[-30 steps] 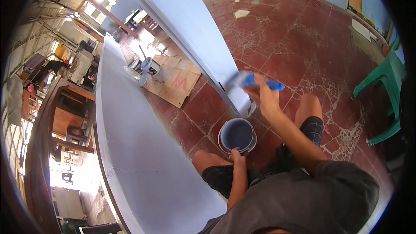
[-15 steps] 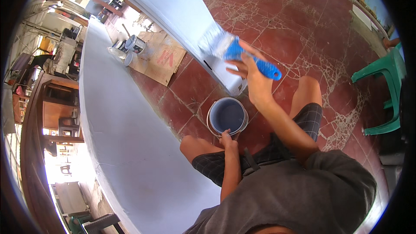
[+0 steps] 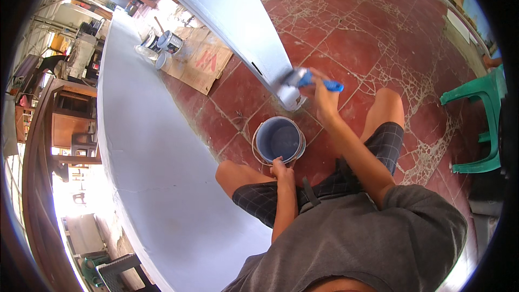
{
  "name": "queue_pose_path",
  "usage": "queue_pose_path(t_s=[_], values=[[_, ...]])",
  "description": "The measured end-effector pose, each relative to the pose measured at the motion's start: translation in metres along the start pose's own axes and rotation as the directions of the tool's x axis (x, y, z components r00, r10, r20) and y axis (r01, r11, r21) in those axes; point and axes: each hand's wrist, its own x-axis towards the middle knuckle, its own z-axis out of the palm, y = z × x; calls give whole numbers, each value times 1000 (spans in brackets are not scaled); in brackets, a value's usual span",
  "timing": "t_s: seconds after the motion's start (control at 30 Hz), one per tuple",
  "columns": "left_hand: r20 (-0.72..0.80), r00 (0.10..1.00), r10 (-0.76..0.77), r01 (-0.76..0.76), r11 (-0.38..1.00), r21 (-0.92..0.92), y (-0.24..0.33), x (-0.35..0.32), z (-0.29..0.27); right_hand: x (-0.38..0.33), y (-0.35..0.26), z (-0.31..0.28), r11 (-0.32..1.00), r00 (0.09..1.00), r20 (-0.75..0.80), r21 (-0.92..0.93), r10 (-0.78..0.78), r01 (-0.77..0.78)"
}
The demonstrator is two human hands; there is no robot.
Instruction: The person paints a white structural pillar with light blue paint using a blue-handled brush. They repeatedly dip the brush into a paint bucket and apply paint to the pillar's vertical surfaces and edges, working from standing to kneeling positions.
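My right hand point(image 3: 325, 93) is closed round the blue handle of a wide paintbrush point(image 3: 321, 83). The bristles, smeared by motion, press against the lower end of a pale blue-white column point(image 3: 238, 16), near a small dark slot in its face. Between my knees is a paint bucket point(image 3: 259, 139) with a wire handle and a bluish-grey inside. My left hand point(image 3: 282, 169) grips the near rim of this bucket, thumb over the edge. Paint covers the bucket's inner wall; how deep it stands I cannot tell.
A long pale low wall point(image 3: 157, 146) runs along my left side. Beyond it, paint tins point(image 3: 170, 42) stand on a flattened cardboard sheet point(image 3: 197, 65). Cracked red tiles point(image 3: 373, 32) cover the floor. A green plastic stool point(image 3: 481, 113) is at the right.
My right hand has moved the paintbrush down the column toward its lower end, and the handle now lies more level. My left hand stays on the bucket rim.
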Motion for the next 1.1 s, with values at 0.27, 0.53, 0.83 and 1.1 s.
queue_pose_path(t_s=[0.27, 0.53, 0.83, 1.1], values=[[0, 1000, -8, 8, 1000, 28, 5, -6, -1, -36, -150, 51, 882, 896, 292, 430, -335, 190], [46, 999, 7, -8, 999, 35, 5, -16, -2, -10, -40, 0, 997, 980, 191, 77, -46, 32], [76, 997, 1, -2, 1000, 6, -2, 7, -4, 31, 79, -54, 967, 999, 4, -250, 53, -51], [96, 995, -35, 35, 999, -3, -3, 10, -9, 34, 22, -33, 993, 999, -28, 112, 39, -36]])
